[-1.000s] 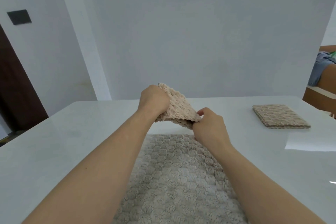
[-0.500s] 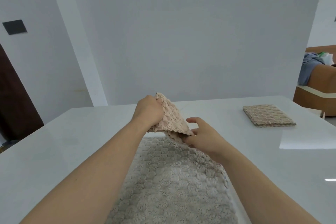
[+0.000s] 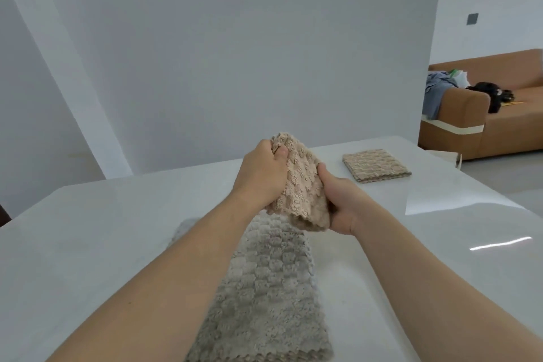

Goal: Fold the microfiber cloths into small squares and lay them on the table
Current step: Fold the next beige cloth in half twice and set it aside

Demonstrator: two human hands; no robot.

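Home living area: brown sofa [image 3: 499,114] with clothes [image 3: 437,91], white table [image 3: 88,244].

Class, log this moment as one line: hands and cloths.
left hand: grips beige cloth top | right hand: holds its lower edge | folded cloth: on table | grey cloth: flat beneath hands

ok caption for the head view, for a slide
Left hand and right hand grip a beige cloth; a folded cloth lies beyond.

text: none legible | labels: none | signs: none
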